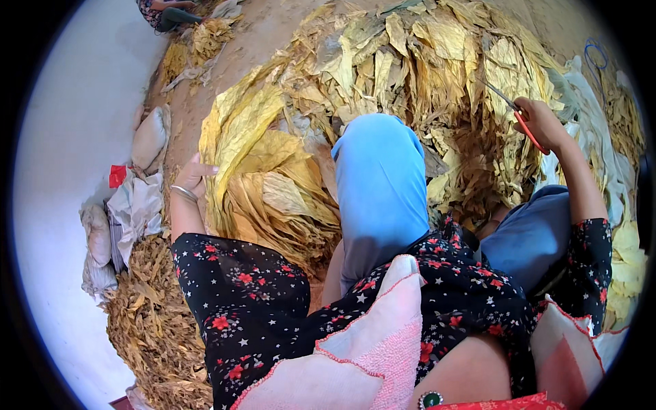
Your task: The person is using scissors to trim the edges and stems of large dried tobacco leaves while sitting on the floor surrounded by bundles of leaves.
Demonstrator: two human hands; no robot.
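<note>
My left hand [193,174] is closed on the edge of a large dried yellow tobacco leaf [249,126], with the thumb lying over it. The leaf stands up beside a stack of similar yellow leaves [277,219] left of my raised knee. Out to the right, my right hand [543,126] grips a pair of scissors [525,123] by its red-orange handles. Their dark blades point up and left, over the big heap of dried leaves [437,41]; whether the blades are apart is hard to tell.
Brown leaf scraps [160,321] pile up at the lower left near the white wall [75,157]. Sacks [150,137] lean along that wall. Pale plastic sheeting [601,137] borders the heap on the right. Another person [167,14] sits at the far left.
</note>
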